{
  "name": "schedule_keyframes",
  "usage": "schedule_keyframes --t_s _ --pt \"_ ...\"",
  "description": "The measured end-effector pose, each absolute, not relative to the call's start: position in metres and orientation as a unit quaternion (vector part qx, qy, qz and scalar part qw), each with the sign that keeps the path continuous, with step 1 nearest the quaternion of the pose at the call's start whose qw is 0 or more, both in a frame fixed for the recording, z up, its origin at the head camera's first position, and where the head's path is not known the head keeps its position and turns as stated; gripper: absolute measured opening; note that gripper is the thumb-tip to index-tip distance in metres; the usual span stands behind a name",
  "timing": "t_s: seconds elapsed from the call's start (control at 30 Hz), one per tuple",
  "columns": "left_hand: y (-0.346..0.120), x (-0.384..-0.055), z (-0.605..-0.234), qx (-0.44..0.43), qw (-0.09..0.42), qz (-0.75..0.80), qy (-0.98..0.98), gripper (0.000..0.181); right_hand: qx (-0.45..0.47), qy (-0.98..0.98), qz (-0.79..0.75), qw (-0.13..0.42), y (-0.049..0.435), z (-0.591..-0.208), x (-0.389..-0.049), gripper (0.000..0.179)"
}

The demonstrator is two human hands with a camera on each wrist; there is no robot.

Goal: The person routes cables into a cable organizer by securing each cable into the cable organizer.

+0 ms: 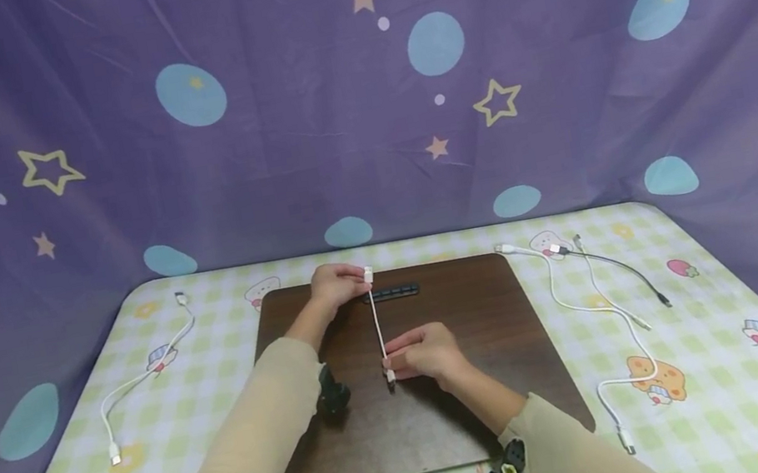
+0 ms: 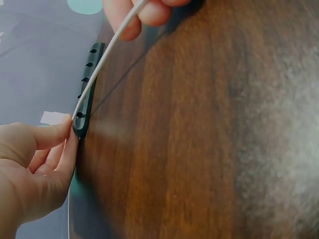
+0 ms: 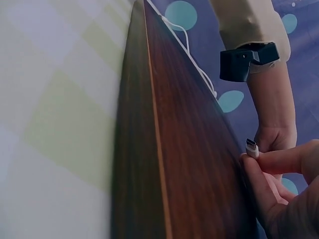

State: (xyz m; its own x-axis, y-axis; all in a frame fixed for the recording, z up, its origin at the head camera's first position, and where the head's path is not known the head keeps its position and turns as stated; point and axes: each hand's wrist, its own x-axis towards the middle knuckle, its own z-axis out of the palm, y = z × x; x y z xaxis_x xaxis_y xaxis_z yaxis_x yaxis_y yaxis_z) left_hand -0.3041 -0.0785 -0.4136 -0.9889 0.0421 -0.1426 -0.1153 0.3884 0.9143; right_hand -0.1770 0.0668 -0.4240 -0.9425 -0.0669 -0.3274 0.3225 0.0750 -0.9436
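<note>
A short white USB cable (image 1: 377, 323) is stretched straight between both hands above a dark brown wooden board (image 1: 477, 405). At its far end my left hand (image 1: 338, 286) pinches the cable just below the white plug (image 1: 368, 275). Nearer me, my right hand (image 1: 428, 350) grips the other end between thumb and fingers; its small metal-tipped connector (image 3: 252, 148) pokes out past the fingertips in the right wrist view. On the board's far part lies a black slotted cable clip strip (image 1: 396, 292). In the left wrist view, the cable crosses over this strip (image 2: 85, 94).
Left of the board a white cable (image 1: 145, 375) lies on the checked tablecloth (image 1: 209, 309). White cables (image 1: 624, 312) and a short black cable (image 1: 620, 266) lie to the right. A purple patterned curtain (image 1: 363, 146) hangs behind the table.
</note>
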Motion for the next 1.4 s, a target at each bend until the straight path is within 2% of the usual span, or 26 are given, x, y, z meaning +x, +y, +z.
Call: schedule_keyframes --t_s 0.2,0.5,0.8,1.03,1.4 --pt "-0.074 -0.302 -0.411 0.006 0.028 0.469 0.883 0.02 0.077 0.726 -0.667 0.15 0.066 -0.425 -0.177 0.025" --pt "-0.069 -0.303 -0.404 -0.03 -0.005 0.396 0.918 0.013 0.056 0.74 -0.658 0.131 0.063 -0.424 -0.174 0.022" --pt "-0.064 -0.3 -0.402 -0.043 0.004 0.398 0.916 0.015 0.034 0.784 -0.613 0.087 0.061 -0.419 -0.172 0.017" --pt "-0.069 -0.297 -0.401 -0.023 0.003 0.394 0.919 0.015 0.014 0.845 -0.532 0.053 0.065 -0.416 -0.171 0.016" --pt "-0.094 -0.288 -0.398 -0.023 0.013 0.458 0.888 0.021 -0.023 0.853 -0.52 0.036 0.065 -0.413 -0.173 0.021"
